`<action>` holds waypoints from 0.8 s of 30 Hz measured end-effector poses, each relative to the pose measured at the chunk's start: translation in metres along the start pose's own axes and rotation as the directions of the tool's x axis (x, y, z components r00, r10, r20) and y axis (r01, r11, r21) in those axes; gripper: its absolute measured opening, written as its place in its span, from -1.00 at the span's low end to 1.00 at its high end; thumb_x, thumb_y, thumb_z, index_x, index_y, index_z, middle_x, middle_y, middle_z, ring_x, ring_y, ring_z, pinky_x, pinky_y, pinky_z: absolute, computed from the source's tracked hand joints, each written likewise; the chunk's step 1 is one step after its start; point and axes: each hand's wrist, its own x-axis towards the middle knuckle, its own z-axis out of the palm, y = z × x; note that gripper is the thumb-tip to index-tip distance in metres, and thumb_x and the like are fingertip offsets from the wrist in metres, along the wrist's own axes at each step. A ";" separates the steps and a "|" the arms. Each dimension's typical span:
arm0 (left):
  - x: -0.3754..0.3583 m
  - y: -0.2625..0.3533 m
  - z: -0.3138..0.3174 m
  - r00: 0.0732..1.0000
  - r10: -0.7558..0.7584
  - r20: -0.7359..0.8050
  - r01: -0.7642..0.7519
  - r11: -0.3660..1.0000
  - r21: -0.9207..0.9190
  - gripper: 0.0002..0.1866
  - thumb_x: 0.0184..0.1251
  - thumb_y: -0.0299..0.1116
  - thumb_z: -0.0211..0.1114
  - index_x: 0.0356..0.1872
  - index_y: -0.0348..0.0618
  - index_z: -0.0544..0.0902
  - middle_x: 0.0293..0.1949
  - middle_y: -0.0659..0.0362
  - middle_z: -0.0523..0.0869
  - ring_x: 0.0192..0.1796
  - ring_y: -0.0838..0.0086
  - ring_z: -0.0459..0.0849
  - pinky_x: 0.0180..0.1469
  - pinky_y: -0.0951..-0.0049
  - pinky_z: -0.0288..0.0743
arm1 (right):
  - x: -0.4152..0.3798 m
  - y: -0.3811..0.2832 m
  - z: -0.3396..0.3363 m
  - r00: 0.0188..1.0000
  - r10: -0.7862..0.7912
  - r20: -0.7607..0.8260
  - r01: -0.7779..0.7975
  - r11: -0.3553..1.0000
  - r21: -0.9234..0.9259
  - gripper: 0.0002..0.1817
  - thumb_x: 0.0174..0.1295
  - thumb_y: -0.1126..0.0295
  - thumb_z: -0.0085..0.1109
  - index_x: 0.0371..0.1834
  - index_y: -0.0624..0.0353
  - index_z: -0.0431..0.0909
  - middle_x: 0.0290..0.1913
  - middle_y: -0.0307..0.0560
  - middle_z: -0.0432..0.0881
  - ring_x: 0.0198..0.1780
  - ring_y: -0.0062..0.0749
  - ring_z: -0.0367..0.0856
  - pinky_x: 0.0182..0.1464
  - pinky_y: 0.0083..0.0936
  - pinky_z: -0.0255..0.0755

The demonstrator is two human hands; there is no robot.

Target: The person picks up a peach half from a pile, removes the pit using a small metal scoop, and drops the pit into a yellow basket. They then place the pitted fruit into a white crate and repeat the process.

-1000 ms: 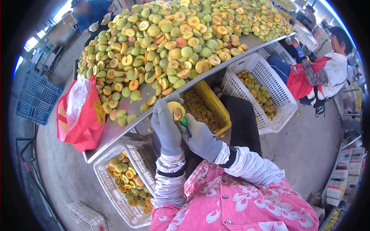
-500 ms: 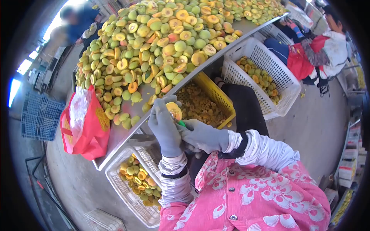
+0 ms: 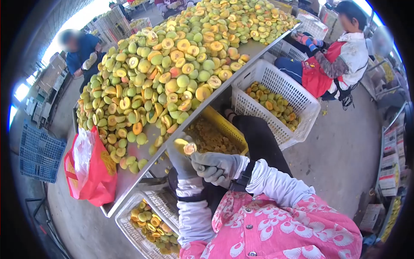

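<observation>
My left hand (image 3: 182, 163), in a grey glove, is closed around a yellow-green peach half (image 3: 179, 142) beside the metal table's edge. A brown peach stone (image 3: 189, 149) shows at the fruit's near side, close to my right fingertips. My right hand (image 3: 217, 166), gloved in grey as well, is curled in a fist around a small tool. Its green handle showed a moment ago and is now hidden by the fingers. Below both hands, a yellow crate (image 3: 230, 134) holds brownish stones and scraps.
Halved peaches (image 3: 172, 64) are heaped on the metal table (image 3: 148, 166). White crates (image 3: 276, 80) with peach halves stand right and below left. A red bag (image 3: 103, 183) hangs at the table's left corner. One person (image 3: 340, 56) sits at right; another (image 3: 82, 54) is at left.
The view has shifted, showing more of the hall. My right hand has turned over the tool, covering its green handle, and a stone now shows at the peach half.
</observation>
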 end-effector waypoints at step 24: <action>-0.120 0.130 -0.156 0.691 0.704 0.162 0.171 -0.377 0.910 -0.76 0.30 -0.37 0.33 -0.07 -0.25 0.69 -0.09 -0.09 0.70 0.06 0.02 0.63 0.12 0.14 0.48 | 0.036 0.050 -0.142 0.449 -0.629 -0.634 -0.577 0.337 -0.744 -0.59 0.41 0.06 0.11 -0.17 0.28 0.41 -0.47 0.22 0.63 -0.43 0.07 0.69 -0.35 -0.13 0.54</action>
